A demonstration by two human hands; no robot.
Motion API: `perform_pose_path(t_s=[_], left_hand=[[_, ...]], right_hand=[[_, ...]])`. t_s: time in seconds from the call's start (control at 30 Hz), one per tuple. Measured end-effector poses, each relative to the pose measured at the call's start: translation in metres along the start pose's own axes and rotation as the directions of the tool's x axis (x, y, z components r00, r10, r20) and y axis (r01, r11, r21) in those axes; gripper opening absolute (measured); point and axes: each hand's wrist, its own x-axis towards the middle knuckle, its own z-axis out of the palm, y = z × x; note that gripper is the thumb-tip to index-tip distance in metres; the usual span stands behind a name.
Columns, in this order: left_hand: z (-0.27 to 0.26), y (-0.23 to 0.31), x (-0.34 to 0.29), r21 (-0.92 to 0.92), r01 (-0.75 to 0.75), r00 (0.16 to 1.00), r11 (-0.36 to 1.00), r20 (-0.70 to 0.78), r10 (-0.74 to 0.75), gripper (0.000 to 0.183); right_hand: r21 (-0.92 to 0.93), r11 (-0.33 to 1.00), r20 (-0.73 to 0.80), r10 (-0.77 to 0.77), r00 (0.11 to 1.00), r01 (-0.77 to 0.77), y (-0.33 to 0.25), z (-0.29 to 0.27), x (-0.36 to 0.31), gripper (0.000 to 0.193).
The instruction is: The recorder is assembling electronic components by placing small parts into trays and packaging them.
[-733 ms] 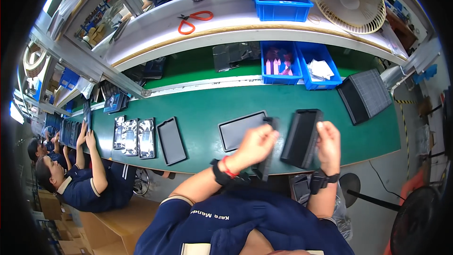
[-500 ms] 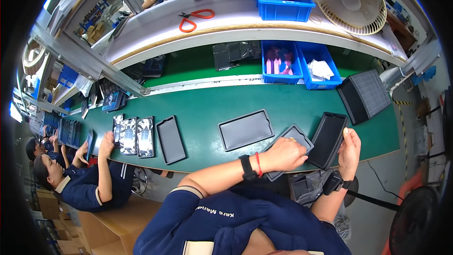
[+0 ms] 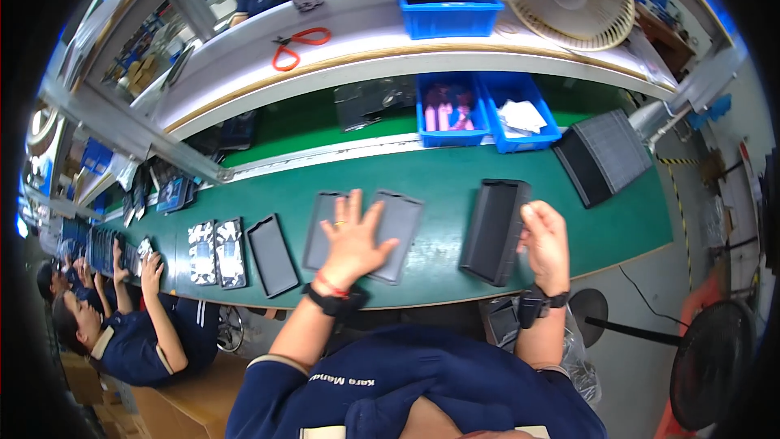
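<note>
Left hand (image 3: 355, 242) — fingers spread wide, gripping nothing — over 2 gray trays (image 3: 404, 228) on the counter (image 3: 443, 187): palm flat, spare the rims, while right hand (image 3: 545, 245) pinches the black tray stack (image 3: 494, 232) at its edge.

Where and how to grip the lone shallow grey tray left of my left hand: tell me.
Likely by the long right wall of the grey tray, the left hand coming from the right: the open-topped tray lies flat, green tabletop shows along that raised wall, and patterned packages sit close on its left.
</note>
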Motion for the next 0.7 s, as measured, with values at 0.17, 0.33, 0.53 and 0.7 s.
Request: perform_pose_path(t_s=[0.17,0.33,0.53,0.7], left_hand=[[-0.031,-0.017,-0.010,0.068,0.120,0.982,0.990,-0.156,-0.108,0.060],[-0.017,0.078,0.004,-0.798,-0.299,0.953,0.523,-0.215,0.216,0.019],[-0.004,0.091,0.015,-0.804,-0.345,0.933,0.484,-0.351,0.082,0.034],[0.000,0.074,0.042,-0.476,-0.305,0.935,0.825,-0.315,0.164,0.038]], right_hand=[[-0.094,0.993,0.103,-0.063,0.993,0.073,0.012,0.040,-0.002,0.017],[-0.252,0.921,0.159,-0.263,0.951,0.297,0.025,0.079,-0.014,0.015],[-0.147,0.989,-0.020,0.024,1.000,-0.027,0.014,0.051,-0.012,0.018],[-0.052,0.999,0.007,-0.001,1.000,0.002,0.003,0.012,-0.001,0.021]])
